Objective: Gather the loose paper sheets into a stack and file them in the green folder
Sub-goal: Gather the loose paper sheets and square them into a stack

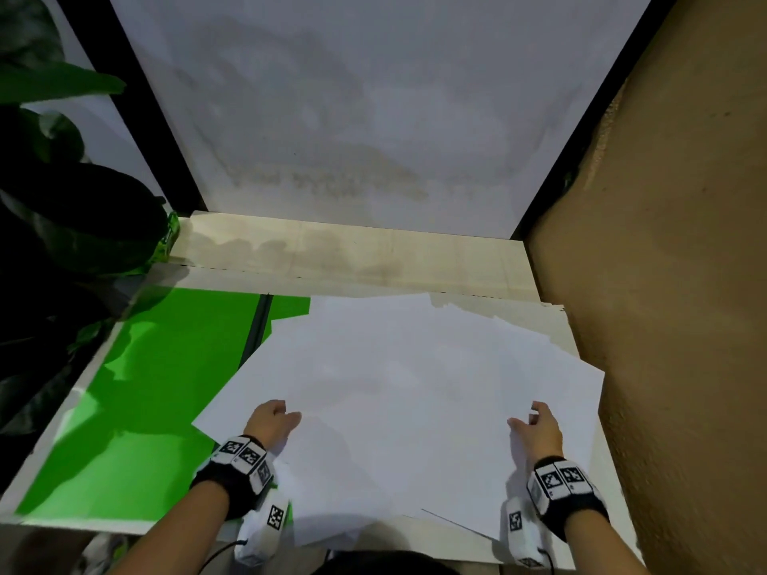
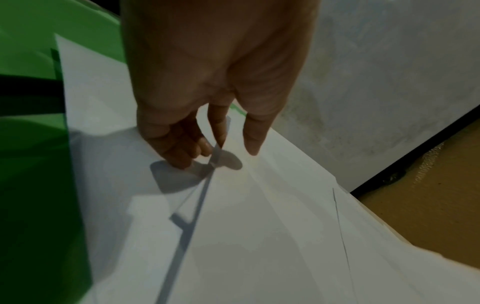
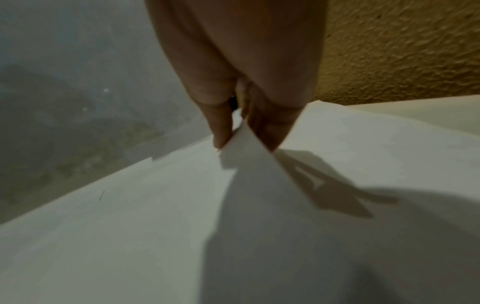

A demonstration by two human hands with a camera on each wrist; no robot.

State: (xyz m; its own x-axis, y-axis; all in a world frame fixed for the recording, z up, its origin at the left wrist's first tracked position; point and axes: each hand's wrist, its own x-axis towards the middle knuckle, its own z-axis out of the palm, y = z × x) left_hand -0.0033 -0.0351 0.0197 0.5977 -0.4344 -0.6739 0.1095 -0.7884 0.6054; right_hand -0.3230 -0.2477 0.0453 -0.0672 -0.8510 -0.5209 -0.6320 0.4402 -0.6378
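Note:
Several white paper sheets (image 1: 394,367) lie fanned and overlapping across the middle and right of the table. The green folder (image 1: 157,388) lies open and flat at the left, its right half covered by the sheets. My left hand (image 1: 282,415) pinches the left edge of a top sheet (image 2: 259,226), thumb above and curled fingers (image 2: 182,152) below. My right hand (image 1: 527,421) pinches the right edge of a sheet (image 3: 259,195), which rises between the thumb and fingers (image 3: 270,133). The green folder (image 2: 33,185) shows to the left of the left hand (image 2: 223,152).
A dark leafy plant (image 1: 62,201) crowds the table's left side. A rough brown wall (image 1: 685,284) stands close along the right edge. A white wall (image 1: 352,118) rises behind a strip of bare pale wooden table (image 1: 352,255).

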